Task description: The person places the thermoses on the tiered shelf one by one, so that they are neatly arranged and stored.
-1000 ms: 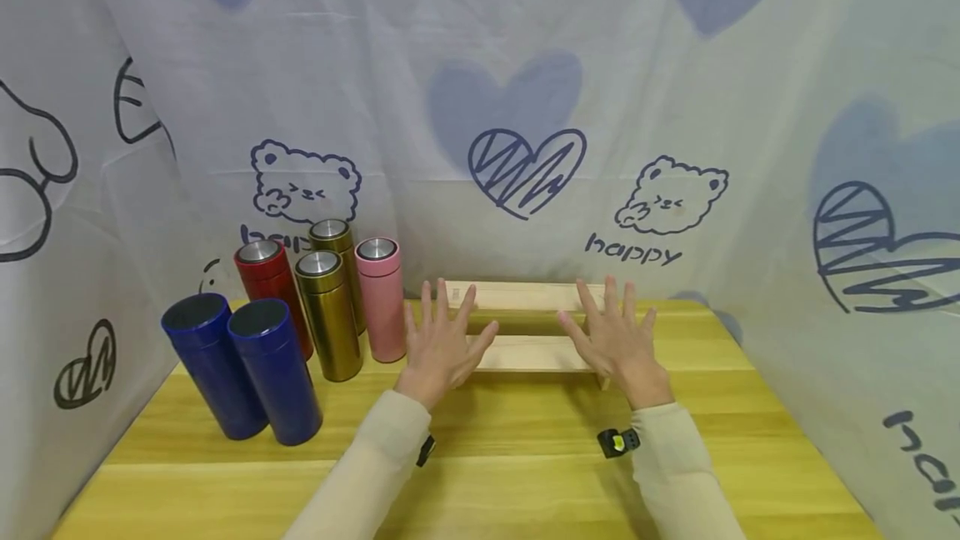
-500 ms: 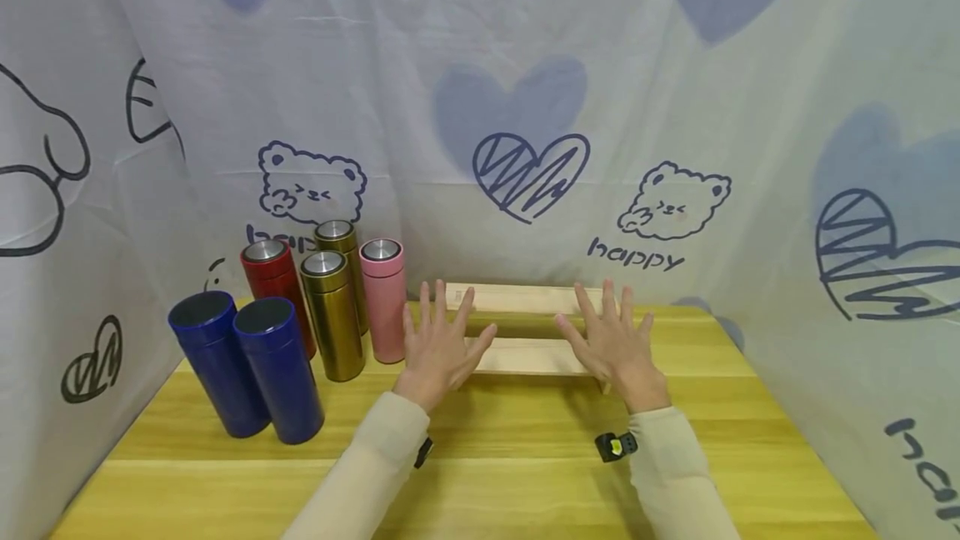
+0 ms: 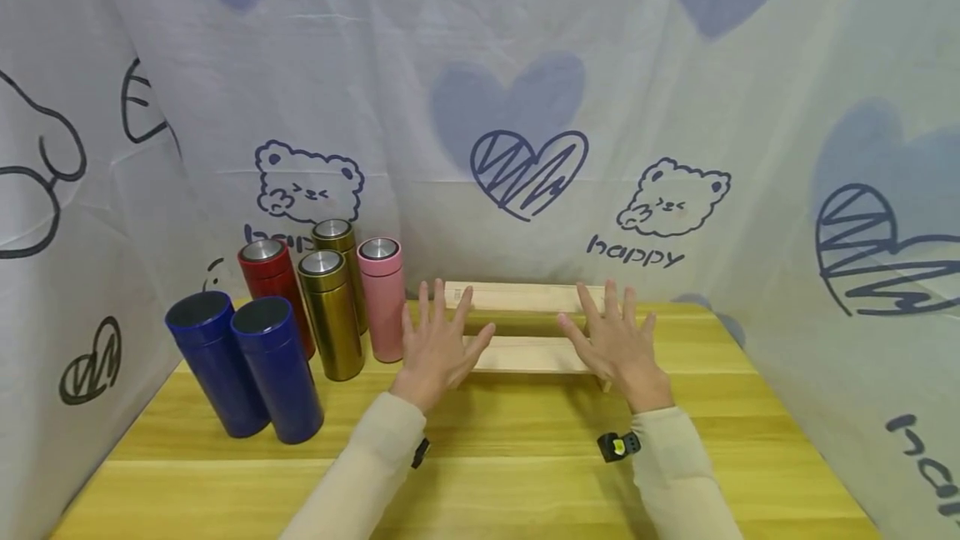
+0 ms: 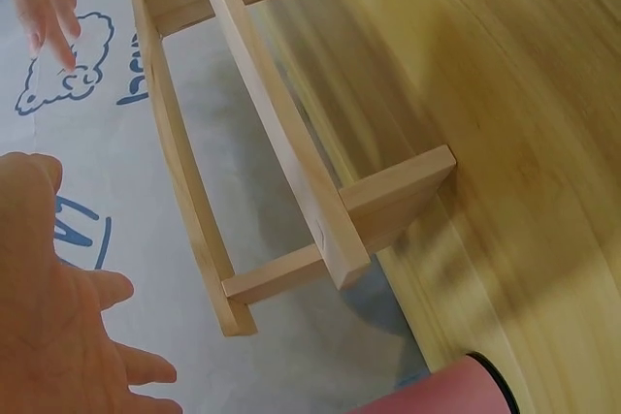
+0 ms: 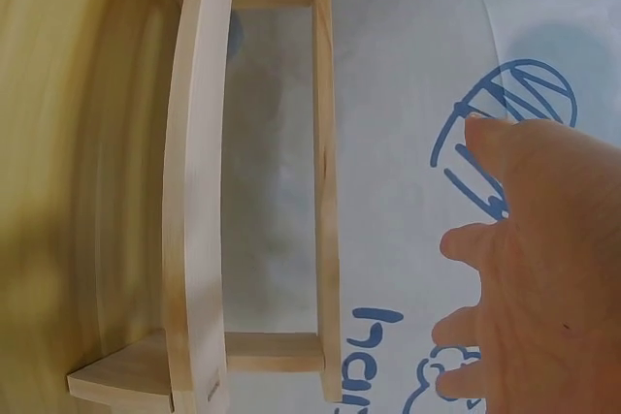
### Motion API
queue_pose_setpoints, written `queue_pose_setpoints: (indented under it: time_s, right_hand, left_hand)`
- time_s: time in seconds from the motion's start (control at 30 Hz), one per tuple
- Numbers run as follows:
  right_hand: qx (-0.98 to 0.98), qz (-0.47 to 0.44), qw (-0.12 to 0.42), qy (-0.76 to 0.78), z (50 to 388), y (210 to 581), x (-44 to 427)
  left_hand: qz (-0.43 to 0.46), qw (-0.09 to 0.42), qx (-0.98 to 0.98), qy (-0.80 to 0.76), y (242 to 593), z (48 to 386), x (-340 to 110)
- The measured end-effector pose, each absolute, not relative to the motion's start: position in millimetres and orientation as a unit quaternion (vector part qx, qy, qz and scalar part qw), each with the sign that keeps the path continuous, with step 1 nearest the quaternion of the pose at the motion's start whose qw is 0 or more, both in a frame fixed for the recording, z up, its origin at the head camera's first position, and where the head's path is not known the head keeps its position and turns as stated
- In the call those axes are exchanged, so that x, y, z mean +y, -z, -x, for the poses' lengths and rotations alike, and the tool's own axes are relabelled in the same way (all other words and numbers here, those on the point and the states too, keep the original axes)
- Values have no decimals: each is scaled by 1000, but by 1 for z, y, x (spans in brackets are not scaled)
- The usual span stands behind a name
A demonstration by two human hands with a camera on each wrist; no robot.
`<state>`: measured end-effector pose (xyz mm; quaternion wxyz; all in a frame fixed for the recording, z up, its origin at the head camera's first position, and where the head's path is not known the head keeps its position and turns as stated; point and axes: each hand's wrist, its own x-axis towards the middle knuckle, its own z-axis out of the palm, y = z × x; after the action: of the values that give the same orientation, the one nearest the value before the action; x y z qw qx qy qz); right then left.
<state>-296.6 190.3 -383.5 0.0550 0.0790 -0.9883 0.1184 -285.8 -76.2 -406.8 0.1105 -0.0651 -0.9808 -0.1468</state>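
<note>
Both hands hover palm down with fingers spread, holding nothing. My left hand (image 3: 438,352) is over the left end of a small two-step wooden rack (image 3: 528,354), just right of a pink thermos bottle (image 3: 384,307). Over the rack's right end is my right hand (image 3: 621,348). In the left wrist view the rack (image 4: 277,128) stands on the table, its two planks joined by end pieces, apart from the left hand (image 4: 53,307). The right wrist view shows a gap between the right hand (image 5: 553,249) and the rack (image 5: 199,181).
Left of the rack stand two blue bottles (image 3: 281,382), a red bottle (image 3: 273,277), a front gold bottle (image 3: 333,323) and a back gold bottle (image 3: 351,265), all upright on the wooden table (image 3: 517,490). A white printed cloth (image 3: 675,90) hangs behind and at both sides.
The head view shifts very slightly. Both hands stay spread over the rack, and the bottles and rack have not moved.
</note>
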Motion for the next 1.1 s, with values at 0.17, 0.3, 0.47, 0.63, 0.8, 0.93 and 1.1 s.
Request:
queue_pose_setpoints:
  time_s: [0.17, 0.3, 0.47, 0.63, 0.8, 0.93, 1.1]
  right_hand:
    - [-987, -76, 52, -135, 296, 382, 193]
    - [-981, -71, 57, -173, 295, 379, 198]
    - [-964, -66, 42, -253, 294, 374, 206]
    - [-950, -58, 13, -305, 292, 375, 218]
    - [-942, -54, 12, -332, 294, 385, 233]
    - [-938, -42, 10, -344, 297, 396, 245]
    - [-934, -12, -6, -357, 300, 408, 257]
  left_hand:
    - [73, 102, -975, 184, 407, 282, -84]
    - [99, 95, -965, 225, 407, 275, -93]
    - [137, 116, -953, 245, 404, 264, -107]
    - [166, 133, -938, 274, 404, 254, -122]
    - [214, 137, -917, 306, 405, 243, -135]
    - [226, 128, -906, 335, 406, 233, -147]
    - [229, 121, -901, 347, 408, 222, -161]
